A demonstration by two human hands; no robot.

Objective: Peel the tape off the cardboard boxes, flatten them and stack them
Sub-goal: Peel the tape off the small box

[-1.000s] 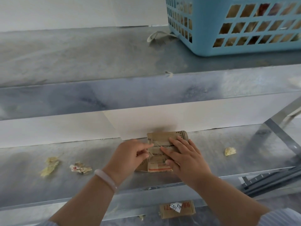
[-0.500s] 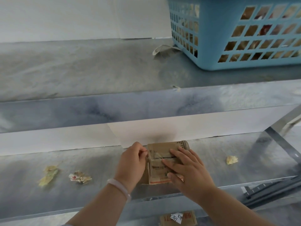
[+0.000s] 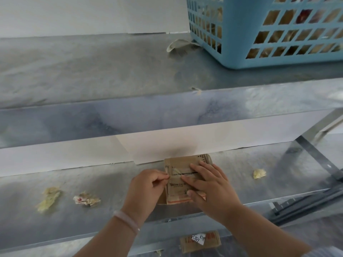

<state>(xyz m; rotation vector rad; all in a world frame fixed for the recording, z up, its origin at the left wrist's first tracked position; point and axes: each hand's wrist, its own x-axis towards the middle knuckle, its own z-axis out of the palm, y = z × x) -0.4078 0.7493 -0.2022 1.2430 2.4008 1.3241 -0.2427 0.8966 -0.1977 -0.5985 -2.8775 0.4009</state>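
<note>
Fingers [image 3: 161, 176] still pinching tape [image 3: 176, 172], right hand [image 3: 211, 186] pressing box [image 3: 181, 161]

I see the right hand [image 3: 209, 188] pressing flat on a small brown cardboard box [image 3: 181, 164] on the grey metal shelf [image 3: 111, 212]; the left hand [image 3: 146, 186] pinches a pale tape strip [image 3: 175, 171] at its left edge.

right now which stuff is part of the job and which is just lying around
In the job: cardboard box, its tape strip pinched by the left hand, right hand pressing down.
Lying about: blue basket, crumpled scraps, labelled cardboard below.
</note>
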